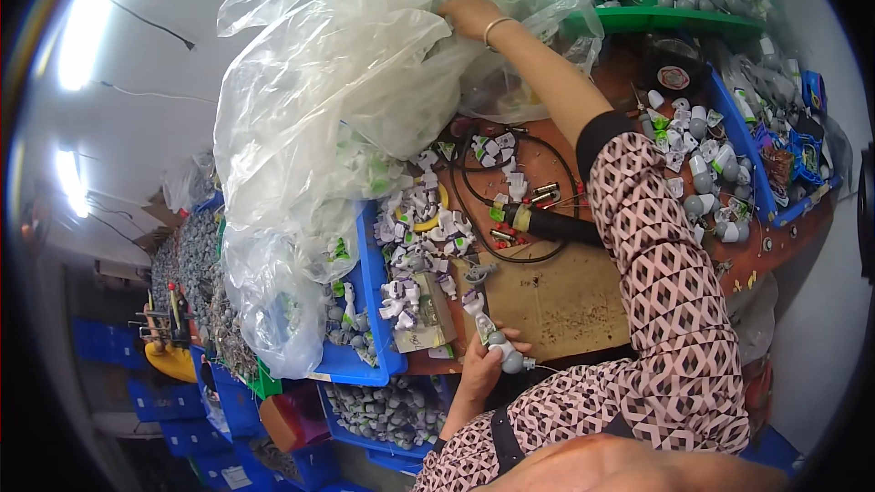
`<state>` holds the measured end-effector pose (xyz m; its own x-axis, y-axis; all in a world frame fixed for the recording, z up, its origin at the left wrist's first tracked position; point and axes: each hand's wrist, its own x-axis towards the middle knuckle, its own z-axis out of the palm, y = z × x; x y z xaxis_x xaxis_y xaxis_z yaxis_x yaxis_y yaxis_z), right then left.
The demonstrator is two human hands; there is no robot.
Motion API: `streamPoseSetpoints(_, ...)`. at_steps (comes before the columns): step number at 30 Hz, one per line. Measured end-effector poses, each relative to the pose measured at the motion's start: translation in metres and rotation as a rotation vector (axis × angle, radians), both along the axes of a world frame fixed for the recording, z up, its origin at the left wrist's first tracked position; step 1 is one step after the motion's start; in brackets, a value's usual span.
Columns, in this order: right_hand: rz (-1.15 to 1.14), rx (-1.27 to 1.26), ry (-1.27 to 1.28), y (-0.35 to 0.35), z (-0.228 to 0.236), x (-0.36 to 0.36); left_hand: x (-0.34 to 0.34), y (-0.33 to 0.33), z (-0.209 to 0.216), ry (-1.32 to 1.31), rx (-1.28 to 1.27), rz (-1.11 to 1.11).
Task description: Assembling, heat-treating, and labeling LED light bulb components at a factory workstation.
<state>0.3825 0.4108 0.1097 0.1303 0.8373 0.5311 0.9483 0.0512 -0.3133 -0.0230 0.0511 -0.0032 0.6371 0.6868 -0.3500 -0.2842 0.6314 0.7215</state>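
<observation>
Bulb piece [498, 339], white and grey, is lying between the thumb and fingers of the left hand [478, 370], which are closing snugly around it beside the brown cardboard [570, 296]. Its long axis is running diagonally: the white end is pointing forward-left, the grey rounded end back-right. The right hand [470, 16] is resting well apart, far forward at the clear plastic bag [337, 64], fingers partly curling; whether they are gripping film cannot be told.
</observation>
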Motion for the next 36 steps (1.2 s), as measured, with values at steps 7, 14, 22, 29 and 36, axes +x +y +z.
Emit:
streamPoseSetpoints(7,-0.010,-0.157,0.086,0.000,-0.013,0.011,0.002,0.000,0.002,0.010,-0.011,0.004)
streamPoseSetpoints(14,0.117,0.004,0.197,0.009,-0.018,0.013,-0.003,0.000,0.000,-0.009,0.022,-0.021)
streamPoseSetpoints(22,0.033,0.727,0.934,-0.028,0.036,0.008,0.004,0.000,0.000,0.008,0.035,-0.035)
streamPoseSetpoints(29,0.670,0.864,0.427,-0.156,0.183,-0.067,0.002,-0.002,0.006,0.098,0.052,0.021)
streamPoseSetpoints(36,0.300,-0.499,0.045,-0.080,0.105,-0.034,0.006,-0.003,-0.002,0.100,0.111,0.054)
